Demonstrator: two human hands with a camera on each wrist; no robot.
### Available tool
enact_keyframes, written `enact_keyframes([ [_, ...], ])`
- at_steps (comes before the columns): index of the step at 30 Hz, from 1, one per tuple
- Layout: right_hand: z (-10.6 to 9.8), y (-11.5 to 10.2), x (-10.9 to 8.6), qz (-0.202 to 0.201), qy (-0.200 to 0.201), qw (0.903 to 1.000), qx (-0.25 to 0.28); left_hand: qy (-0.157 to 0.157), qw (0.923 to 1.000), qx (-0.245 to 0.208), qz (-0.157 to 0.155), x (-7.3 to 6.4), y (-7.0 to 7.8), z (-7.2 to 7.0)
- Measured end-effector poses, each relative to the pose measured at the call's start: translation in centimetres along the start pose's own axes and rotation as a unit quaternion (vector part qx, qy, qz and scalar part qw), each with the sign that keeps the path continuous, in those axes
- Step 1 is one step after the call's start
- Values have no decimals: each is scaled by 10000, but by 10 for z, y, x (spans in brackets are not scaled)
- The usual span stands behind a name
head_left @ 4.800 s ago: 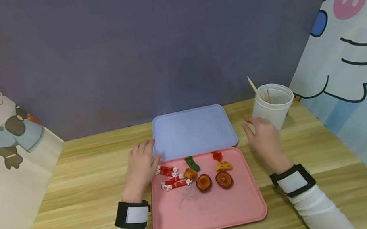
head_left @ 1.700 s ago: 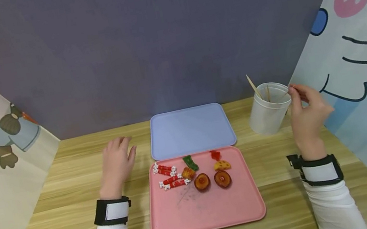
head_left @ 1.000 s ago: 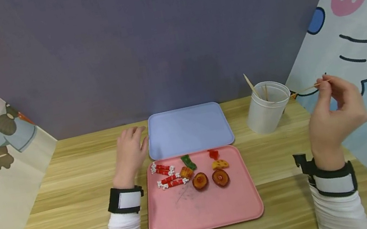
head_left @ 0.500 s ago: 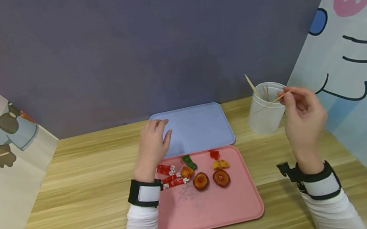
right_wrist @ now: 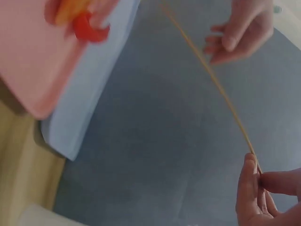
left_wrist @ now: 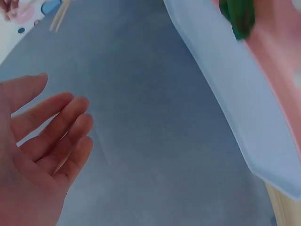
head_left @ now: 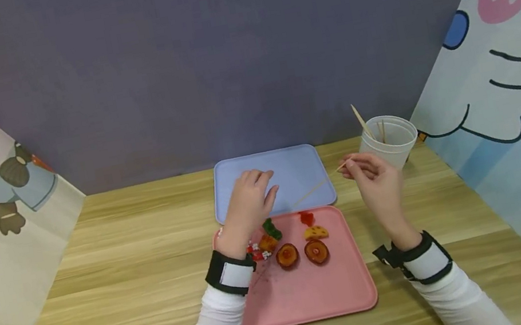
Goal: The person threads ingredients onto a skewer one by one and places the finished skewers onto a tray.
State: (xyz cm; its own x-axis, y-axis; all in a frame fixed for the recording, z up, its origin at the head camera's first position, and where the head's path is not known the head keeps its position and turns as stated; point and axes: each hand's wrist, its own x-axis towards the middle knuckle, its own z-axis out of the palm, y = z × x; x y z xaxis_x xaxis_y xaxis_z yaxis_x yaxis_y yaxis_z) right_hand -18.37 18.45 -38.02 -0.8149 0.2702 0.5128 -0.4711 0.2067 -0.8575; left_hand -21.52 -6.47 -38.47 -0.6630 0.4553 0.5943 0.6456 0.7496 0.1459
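Observation:
My right hand (head_left: pixel 376 183) pinches a thin wooden skewer (right_wrist: pixel 221 87) near one end between thumb and fingers. In the head view the skewer slants down to the left across the blue tray (head_left: pixel 291 160). Fingers loosely bent and holding nothing, my left hand (head_left: pixel 249 205) hovers where the two trays meet. On the pink tray (head_left: pixel 316 298) lie two round brown pieces (head_left: pixel 287 256), a spotted yellow wedge (head_left: pixel 316 232), a red piece (head_left: pixel 307 218), a green piece (head_left: pixel 272 229) and an orange-brown piece (head_left: pixel 268 243). Red-and-white pieces (head_left: pixel 258 253) are partly hidden by my left wrist.
A white cup (head_left: pixel 404 155) stands at the back right, behind my right hand, with several wooden sticks (head_left: pixel 360 120) leaning in it. A grey panel (head_left: pixel 182 72) rises behind the wooden table (head_left: pixel 127 267). Cartoon-printed walls flank both sides.
My right hand went to the cup's right rim, drew out the skewer, then brought it left over the blue tray. My left hand shifted away to the left, then right over the trays.

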Motion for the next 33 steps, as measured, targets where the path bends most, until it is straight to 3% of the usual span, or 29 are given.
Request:
enact_keyframes([
  [12, 14, 8, -12, 826, -584, 9906, 922, -919, 9947, 106, 444, -1, 30, 21],
  [26, 19, 11, -15, 1059, -665, 9869, 1016, -941, 9953, 67, 211, -4, 28, 19],
  [33, 21, 12, -14, 783, -693, 9912, 810, -964, 9952, 6, 142, -5, 27, 22],
])
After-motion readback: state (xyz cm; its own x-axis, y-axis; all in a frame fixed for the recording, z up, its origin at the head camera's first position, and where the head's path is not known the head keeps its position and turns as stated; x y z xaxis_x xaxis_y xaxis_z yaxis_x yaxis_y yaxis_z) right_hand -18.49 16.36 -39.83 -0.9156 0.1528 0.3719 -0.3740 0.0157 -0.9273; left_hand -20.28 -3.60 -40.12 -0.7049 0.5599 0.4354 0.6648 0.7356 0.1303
